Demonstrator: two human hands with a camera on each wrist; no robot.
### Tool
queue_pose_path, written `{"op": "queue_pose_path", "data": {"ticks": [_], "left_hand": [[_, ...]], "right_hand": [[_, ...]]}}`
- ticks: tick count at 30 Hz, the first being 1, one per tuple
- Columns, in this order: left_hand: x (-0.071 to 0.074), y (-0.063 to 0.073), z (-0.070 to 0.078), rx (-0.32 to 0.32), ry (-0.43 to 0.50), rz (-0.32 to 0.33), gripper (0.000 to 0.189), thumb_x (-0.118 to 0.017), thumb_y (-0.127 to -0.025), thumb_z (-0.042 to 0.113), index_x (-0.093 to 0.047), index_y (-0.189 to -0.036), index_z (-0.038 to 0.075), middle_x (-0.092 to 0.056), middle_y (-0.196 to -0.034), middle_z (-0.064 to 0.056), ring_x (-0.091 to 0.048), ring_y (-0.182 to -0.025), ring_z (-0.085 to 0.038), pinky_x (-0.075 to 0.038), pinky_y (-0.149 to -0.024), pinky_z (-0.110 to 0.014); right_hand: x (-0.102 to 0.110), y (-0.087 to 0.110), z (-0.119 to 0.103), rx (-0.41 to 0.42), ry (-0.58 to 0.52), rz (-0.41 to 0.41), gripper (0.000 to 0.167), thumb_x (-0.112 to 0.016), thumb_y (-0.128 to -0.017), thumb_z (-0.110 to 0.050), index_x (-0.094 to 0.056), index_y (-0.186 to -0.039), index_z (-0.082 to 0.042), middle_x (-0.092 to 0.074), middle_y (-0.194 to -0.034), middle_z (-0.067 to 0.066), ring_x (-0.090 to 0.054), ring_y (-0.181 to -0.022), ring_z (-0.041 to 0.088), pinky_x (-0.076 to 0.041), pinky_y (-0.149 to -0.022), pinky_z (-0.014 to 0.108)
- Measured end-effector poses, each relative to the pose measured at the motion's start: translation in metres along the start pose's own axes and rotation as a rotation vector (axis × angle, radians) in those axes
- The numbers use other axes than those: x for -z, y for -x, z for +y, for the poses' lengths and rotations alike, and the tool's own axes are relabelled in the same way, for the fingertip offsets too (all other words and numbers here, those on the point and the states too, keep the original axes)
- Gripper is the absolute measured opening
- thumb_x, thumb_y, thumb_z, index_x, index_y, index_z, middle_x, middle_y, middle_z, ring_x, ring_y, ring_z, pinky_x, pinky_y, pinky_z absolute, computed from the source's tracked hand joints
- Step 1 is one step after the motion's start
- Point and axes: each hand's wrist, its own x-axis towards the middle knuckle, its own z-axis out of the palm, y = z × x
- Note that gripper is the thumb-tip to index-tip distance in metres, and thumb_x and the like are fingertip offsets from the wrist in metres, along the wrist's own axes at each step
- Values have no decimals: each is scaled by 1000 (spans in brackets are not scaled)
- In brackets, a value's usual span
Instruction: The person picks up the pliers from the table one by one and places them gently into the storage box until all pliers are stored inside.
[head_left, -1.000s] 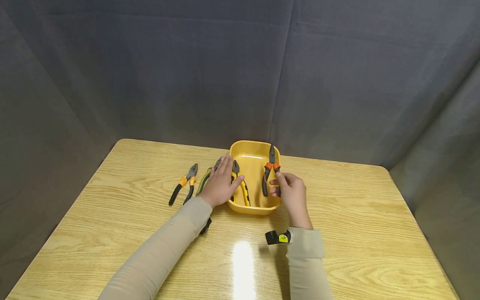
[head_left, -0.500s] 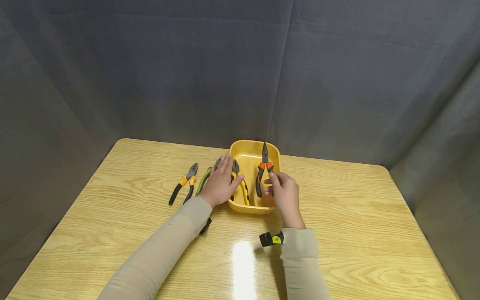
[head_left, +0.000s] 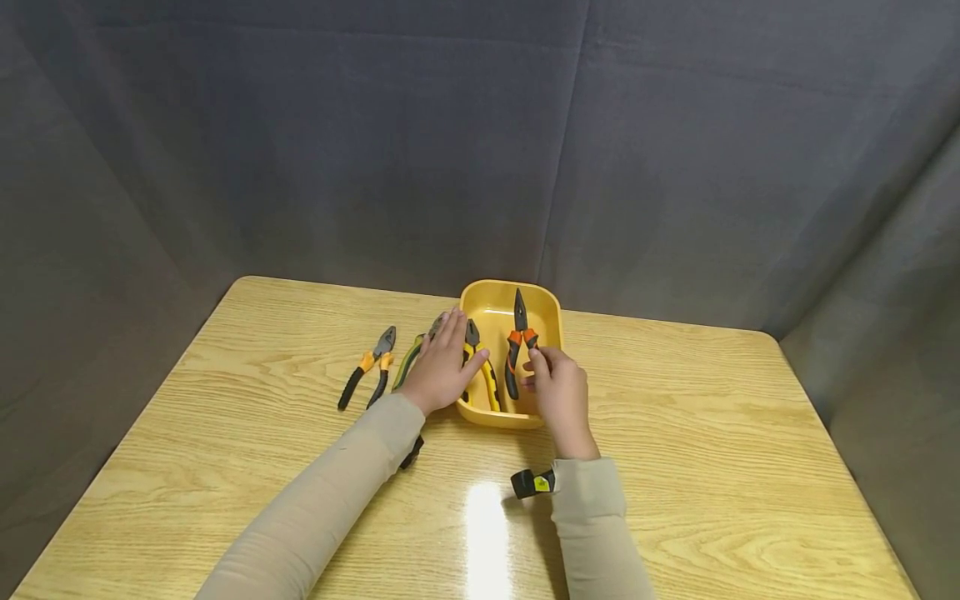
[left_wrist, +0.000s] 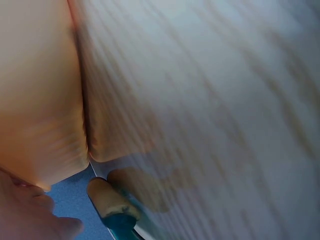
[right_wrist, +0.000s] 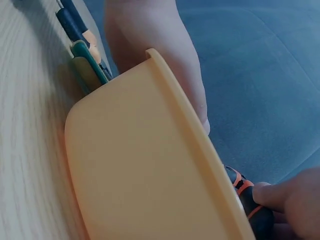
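In the head view, my right hand (head_left: pixel 562 404) pinches one handle of orange-and-black long-nose pliers (head_left: pixel 514 343). The pliers hang over the yellow plastic container (head_left: pixel 498 293) with their tips toward its far wall. In the right wrist view, the thumb presses the black-and-orange grip (right_wrist: pixel 245 189) just beyond the container's rim. My left hand (head_left: pixel 438 373) lies flat with straight fingers across the container's left rim. Under its thumb, yellow-and-black pliers (head_left: pixel 490 381) lie inside the container. Yellow-green pliers (head_left: pixel 407 360) stick out beside the left hand, partly hidden by it.
Another pair of pliers with orange-and-black handles (head_left: pixel 375 363) lies on the wooden table (head_left: pixel 720 467), left of the container. A dark grey curtain (head_left: pixel 375 167) hangs behind the table and along its sides.
My right hand has moved left with the long-nose pliers, from the container's right edge to over its middle, and slightly lower at the end. The left hand has stayed in place.
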Motion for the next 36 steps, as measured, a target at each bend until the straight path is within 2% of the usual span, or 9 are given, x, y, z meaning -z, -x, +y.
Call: {"op": "queue_pose_path", "data": {"ticks": [9, 15, 20, 25, 36], "left_hand": [[-2, -1, -3, -1, 8, 11, 80, -36, -108, 54, -5, -163, 5, 3, -170, -11, 1, -156, -31, -7, -123, -58], [-4, -2, -4, -4, 13, 16, 80, -36, -108, 54, -5, -163, 5, 2, -170, -11, 1, -156, -30, -8, -123, -58], [-4, -2, -4, -6, 14, 20, 80, -36, -108, 54, -5, -163, 5, 2, -170, -11, 1, -156, -30, -8, -123, -58], [-4, -2, -4, -5, 17, 17, 80, -35, -108, 55, -5, -163, 5, 2, -170, -12, 1, -156, -30, -8, -123, -58], [-4, -2, -4, -20, 34, 28, 79, -38, -108, 51, -6, -163, 3, 0, -170, -13, 0, -156, -31, -7, -122, -59]], "right_hand": [[-5, 2, 1, 78, 215, 43, 29, -54, -107, -20, -71, -103, 3, -76, -91, 16, -75, -71, 26, -59, -63, 44], [-8, 3, 1, 132, 322, 68, 29, -56, -106, -19, -70, -92, 1, -73, -77, 13, -71, -65, 30, -54, -57, 45], [-10, 4, 2, 160, 369, 75, 28, -57, -106, -19, -69, -92, 3, -67, -67, 10, -64, -55, 27, -48, -49, 40], [-12, 3, 3, 182, 430, 84, 29, -57, -105, -18, -68, -91, 4, -62, -64, 12, -55, -50, 26, -43, -46, 40], [-16, 5, 1, 199, 504, 98, 29, -60, -104, -18, -68, -89, 5, -66, -68, 17, -61, -54, 33, -47, -48, 47]]}}
